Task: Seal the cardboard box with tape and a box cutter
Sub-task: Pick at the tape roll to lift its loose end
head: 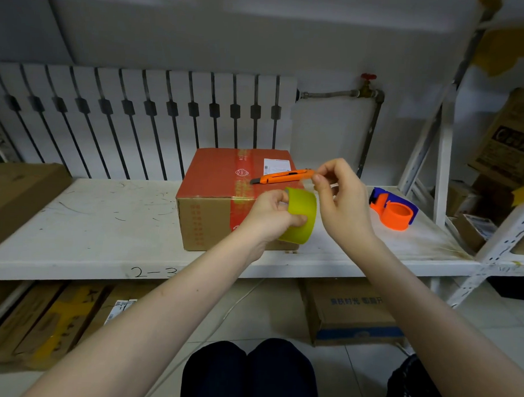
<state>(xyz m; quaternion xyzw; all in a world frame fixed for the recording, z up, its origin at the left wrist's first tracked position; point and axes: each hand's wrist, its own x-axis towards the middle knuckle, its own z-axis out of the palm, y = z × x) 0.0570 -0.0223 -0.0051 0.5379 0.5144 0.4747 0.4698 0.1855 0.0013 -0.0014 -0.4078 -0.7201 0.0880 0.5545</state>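
Yellow-green packing-tape roll [303,219] held before the box
Left hand [267,216] has its grip curled round the roll; right hand [340,204] pinches its loose end at 1 o'clock. Orange box cutter [282,177] lies atop red-topped cardboard box [211,178].

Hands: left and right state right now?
Left hand: grips the tape roll.
Right hand: thumb and forefinger pinch what looks like the tape end.

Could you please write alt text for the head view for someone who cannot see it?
A person's left hand grips a yellow-green roll of tape while the right hand pinches what seems its free end in front of a red-topped cardboard box on a white shelf. An orange box cutter lies on the box; an orange-and-blue tape dispenser sits nearby.
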